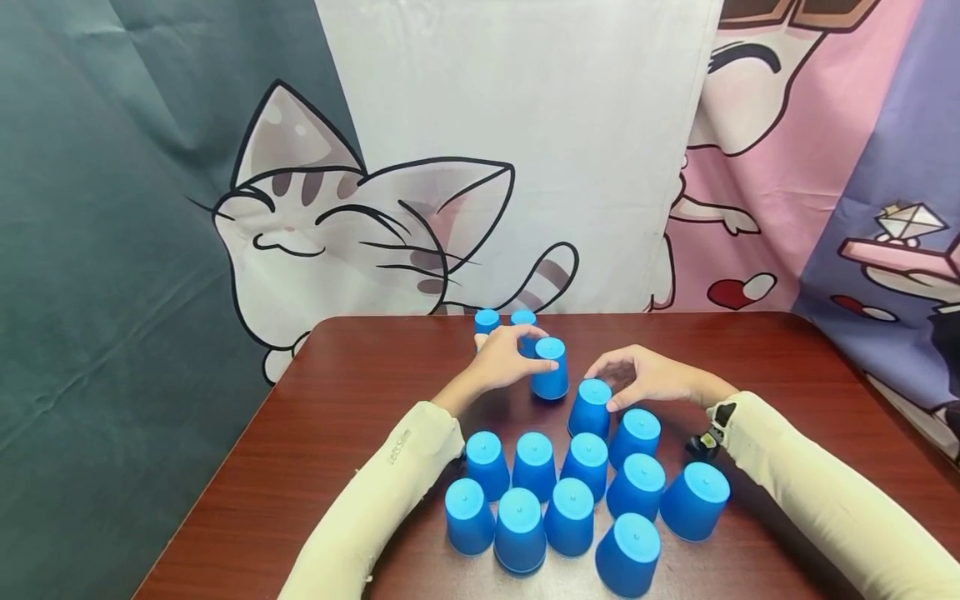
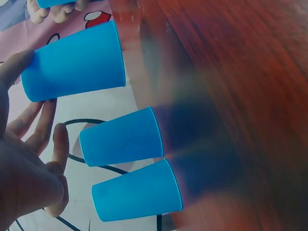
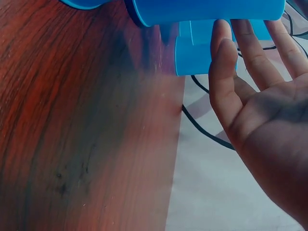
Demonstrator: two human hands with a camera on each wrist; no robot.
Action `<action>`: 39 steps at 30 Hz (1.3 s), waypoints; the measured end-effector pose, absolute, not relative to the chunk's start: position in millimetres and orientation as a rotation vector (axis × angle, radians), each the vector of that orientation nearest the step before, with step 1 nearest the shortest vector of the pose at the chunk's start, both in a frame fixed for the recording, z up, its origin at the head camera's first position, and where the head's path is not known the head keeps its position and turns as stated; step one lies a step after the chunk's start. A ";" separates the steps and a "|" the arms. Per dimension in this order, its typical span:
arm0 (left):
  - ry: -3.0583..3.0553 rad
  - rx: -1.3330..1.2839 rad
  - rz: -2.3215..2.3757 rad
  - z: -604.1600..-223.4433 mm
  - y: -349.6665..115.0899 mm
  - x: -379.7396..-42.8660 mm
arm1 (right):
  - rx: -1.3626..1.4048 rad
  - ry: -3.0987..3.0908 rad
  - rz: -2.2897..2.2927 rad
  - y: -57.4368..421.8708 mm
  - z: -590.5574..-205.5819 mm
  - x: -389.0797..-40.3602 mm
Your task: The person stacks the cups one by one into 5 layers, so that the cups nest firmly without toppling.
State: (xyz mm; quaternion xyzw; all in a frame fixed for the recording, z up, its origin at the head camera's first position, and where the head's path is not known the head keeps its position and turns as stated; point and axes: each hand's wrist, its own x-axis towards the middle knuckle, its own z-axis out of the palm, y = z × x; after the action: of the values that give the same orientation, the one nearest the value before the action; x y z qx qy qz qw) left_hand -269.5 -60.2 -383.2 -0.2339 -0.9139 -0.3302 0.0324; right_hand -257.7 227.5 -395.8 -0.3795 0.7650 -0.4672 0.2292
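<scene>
The left hand (image 1: pixel 504 358) pinches an upside-down blue plastic cup (image 1: pixel 551 379) near its base, thumb on one side and fingers on the other. In the left wrist view, a gap shows between the rim of this cup (image 2: pixel 74 62) and the tabletop. Two more upturned cups (image 2: pixel 122 137) stand just behind that hand at the far edge. To the right, the right hand (image 1: pixel 648 375) holds another upturned cup (image 1: pixel 590 408), thumb at its side and fingers behind. The right wrist view shows fingertips against the side of this cup (image 3: pixel 207 9), which is cut off by the frame.
Several upturned blue cups (image 1: pixel 519 529) stand grouped on the near part of the brown wooden table (image 1: pixel 360 392), between the forearms. A patterned cloth backdrop (image 1: pixel 525 100) with a cartoon cat hangs behind the table's far edge. A small black device (image 1: pixel 702 446) is at the right wrist.
</scene>
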 end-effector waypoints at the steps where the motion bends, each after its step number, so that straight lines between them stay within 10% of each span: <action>1: -2.817 -0.707 -1.001 -382.8 -58.2 -270.5 | -1.047 2.097 -1.292 228.0 -396.4 -258.0; 39: -2.865 -0.551 -0.842 -372.6 -30.1 -320.0 | -1.061 2.076 -1.339 236.9 -404.1 -256.1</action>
State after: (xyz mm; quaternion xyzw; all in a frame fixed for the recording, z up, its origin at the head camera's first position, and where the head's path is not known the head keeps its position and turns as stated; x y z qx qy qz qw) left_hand -320.0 -30.1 -372.6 -0.1811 -0.9422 -0.2770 0.0524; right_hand -256.1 236.9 -404.1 -0.3844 0.7523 -0.4855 0.2247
